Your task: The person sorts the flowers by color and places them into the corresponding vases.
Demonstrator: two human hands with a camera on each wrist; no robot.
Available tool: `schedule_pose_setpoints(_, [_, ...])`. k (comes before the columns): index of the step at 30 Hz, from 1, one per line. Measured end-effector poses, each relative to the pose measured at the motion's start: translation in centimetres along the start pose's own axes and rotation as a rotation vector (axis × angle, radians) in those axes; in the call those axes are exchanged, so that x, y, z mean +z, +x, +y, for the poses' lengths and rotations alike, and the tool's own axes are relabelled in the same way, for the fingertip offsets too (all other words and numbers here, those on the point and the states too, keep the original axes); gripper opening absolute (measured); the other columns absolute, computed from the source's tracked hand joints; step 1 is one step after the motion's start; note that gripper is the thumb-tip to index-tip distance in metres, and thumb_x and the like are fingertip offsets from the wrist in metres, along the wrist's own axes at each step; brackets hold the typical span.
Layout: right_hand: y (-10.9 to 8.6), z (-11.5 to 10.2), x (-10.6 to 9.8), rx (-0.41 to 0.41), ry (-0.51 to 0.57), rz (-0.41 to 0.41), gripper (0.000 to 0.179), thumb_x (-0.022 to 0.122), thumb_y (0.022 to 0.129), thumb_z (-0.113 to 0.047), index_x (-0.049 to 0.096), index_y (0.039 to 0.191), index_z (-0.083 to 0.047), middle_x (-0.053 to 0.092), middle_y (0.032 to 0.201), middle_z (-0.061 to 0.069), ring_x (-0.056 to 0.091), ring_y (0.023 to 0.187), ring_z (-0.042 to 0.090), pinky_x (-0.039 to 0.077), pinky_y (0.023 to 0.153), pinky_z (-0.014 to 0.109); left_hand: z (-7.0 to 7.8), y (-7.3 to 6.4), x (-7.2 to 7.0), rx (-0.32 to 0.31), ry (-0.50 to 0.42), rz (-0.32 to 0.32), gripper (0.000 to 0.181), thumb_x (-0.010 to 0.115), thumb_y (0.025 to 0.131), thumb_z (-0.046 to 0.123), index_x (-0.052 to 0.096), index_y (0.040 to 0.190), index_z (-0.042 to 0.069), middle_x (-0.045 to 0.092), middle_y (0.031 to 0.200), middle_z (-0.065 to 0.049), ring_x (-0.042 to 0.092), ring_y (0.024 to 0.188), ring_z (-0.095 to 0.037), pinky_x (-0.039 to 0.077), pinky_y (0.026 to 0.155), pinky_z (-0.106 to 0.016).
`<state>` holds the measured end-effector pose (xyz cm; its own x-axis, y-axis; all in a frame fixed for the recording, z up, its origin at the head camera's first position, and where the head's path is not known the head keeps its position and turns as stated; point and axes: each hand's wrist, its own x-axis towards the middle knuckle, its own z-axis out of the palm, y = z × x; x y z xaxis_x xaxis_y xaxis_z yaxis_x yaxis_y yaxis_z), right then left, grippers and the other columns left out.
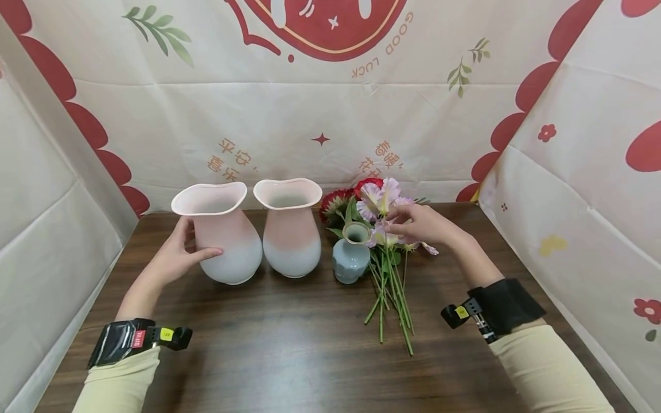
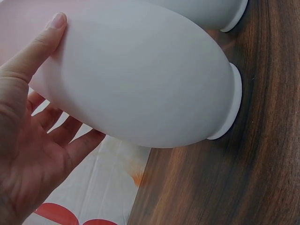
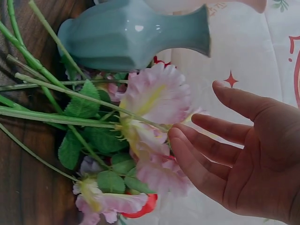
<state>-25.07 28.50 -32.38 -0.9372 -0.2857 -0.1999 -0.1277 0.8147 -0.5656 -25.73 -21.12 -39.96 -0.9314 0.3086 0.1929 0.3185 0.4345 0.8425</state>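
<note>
Two pink-and-white vases stand upright side by side on the brown bench, with a small blue vase to their right. The left hand holds the leftmost vase, thumb on the near side, fingers round its outer side. Pink and red flowers lie beside the blue vase, stems toward the person; the right hand is at their petals, fingers loosely spread, contact unclear.
</note>
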Motion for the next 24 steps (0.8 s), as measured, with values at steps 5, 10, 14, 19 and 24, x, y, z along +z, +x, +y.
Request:
schedule_pose_setpoints(5, [0.2,0.6,0.5,0.014,0.015,-0.018,0.037,0.062,0.099,-0.028,0.062,0.126,-0.002,0.068,0.114,0.02,0.067,0.079,0.016,0.059,0.071,0.034,0.1,0.0,0.0,-0.007,0.003,0.005,0.096,0.078,0.086,0.014,0.01,0.155,0.011,0.03,0.152,-0.023,0.033,0.14,-0.044,0.031,0.111,-0.07])
schedule_pose_setpoints(10, [0.5,1.3,0.9,0.064,0.042,-0.038,0.029,0.062,0.099,-0.023,0.062,0.116,0.0,0.067,0.098,0.017,0.064,0.078,0.016,0.059,0.07,0.031,0.0,0.0,0.0,-0.01,0.001,0.007,0.096,0.078,0.086,0.014,0.01,0.155,0.011,0.03,0.152,-0.023,0.033,0.14,-0.044,0.031,0.111,-0.07])
schedule_pose_setpoints(14, [0.9,2.0,1.3,0.073,0.065,-0.038,0.028,0.062,0.099,-0.02,0.062,0.115,0.003,0.066,0.101,0.018,0.066,0.083,0.018,0.062,0.074,0.036,-0.1,0.0,0.1,-0.01,-0.004,0.013,0.096,0.078,0.086,0.013,0.011,0.155,0.011,0.031,0.151,-0.023,0.034,0.139,-0.044,0.032,0.111,-0.07])
schedule_pose_setpoints(19, [1.3,3.1,1.7,0.094,0.08,-0.026,0.027,0.062,0.098,-0.016,0.062,0.116,0.004,0.066,0.104,0.02,0.068,0.086,0.022,0.063,0.073,0.035,-0.1,0.0,0.2,-0.008,-0.007,0.016,0.096,0.078,0.086,0.013,0.011,0.155,0.011,0.031,0.152,-0.023,0.034,0.139,-0.044,0.031,0.111,-0.07])
schedule_pose_setpoints(24, [1.6,4.1,2.1,0.116,0.079,-0.014,0.022,0.062,0.097,-0.013,0.064,0.109,0.006,0.067,0.1,0.021,0.069,0.081,0.019,0.063,0.073,0.037,-0.1,0.1,0.1,-0.009,-0.01,0.016,0.097,0.078,0.086,0.012,0.01,0.155,0.012,0.03,0.153,-0.022,0.033,0.14,-0.045,0.03,0.111,-0.071])
